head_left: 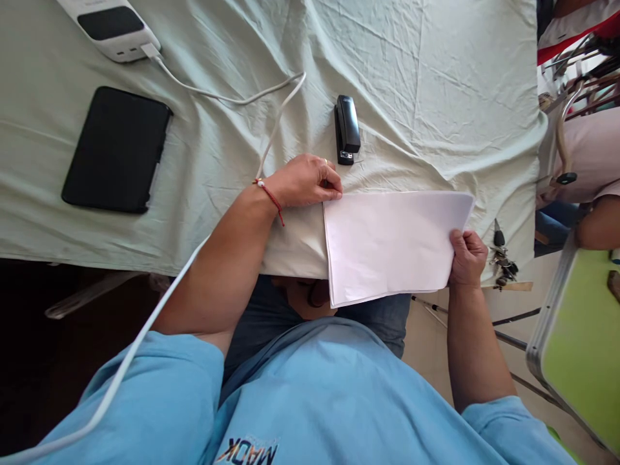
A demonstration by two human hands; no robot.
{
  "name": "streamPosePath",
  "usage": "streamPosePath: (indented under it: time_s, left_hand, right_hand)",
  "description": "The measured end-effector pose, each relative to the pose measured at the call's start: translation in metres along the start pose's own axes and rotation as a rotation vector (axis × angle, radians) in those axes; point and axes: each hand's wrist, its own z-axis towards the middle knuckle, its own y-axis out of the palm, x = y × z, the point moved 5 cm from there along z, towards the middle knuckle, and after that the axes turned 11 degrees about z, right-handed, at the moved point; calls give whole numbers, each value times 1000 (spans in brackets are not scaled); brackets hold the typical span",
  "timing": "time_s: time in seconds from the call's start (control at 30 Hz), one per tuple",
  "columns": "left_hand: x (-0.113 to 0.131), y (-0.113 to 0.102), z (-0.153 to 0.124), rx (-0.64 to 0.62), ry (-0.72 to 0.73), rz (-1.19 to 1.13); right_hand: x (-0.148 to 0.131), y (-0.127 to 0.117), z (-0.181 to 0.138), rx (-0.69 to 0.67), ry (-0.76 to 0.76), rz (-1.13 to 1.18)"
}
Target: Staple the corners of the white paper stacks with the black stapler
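Note:
A thin stack of white paper sheets (394,248) lies across the near table edge, its lower part jutting out over my lap. My left hand (310,183) pinches the stack's upper left corner between thumb and fingers. At the right side, my right hand (467,257) grips the paper's edge, thumb on top and the other fingers partly hidden. Just beyond my left hand, a black stapler (347,129) rests on the cloth with its front end pointing toward me; neither hand touches it.
A wrinkled pale green cloth (208,161) covers the table. At left lie a black tablet-like device (117,150) and a white power bank (113,29), whose white cable (223,98) runs past my left arm. Keys (504,261) sit near the right edge. A green table (586,336) and another person (588,148) are at right.

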Motion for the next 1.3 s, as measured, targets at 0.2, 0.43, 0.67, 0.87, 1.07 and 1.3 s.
streamPosePath:
  time_s: [0.2,0.43,0.67,0.87,1.07,1.3]
  left_hand:
    - [0,-1,0,86,-165,-103]
    - [8,-3,-1,-39,-174,-234]
    - [8,-5,-2,-48,-234,-98]
    - [4,-6,-4,-88,-211,-110]
    - [0,-5,-8,-123,-227,-182]
    - [-7,0,-8,-113,-255,-336]
  right_hand:
    - [3,-7,5,100,-64,109]
    - [4,-10,8,75,-134,76]
    - [-1,-4,-1,54,-129,21]
    - [0,-4,-2,79,-106,25]
    - [0,-1,-3,39,-70,9]
    - [1,2,-6,4,-62,-6]
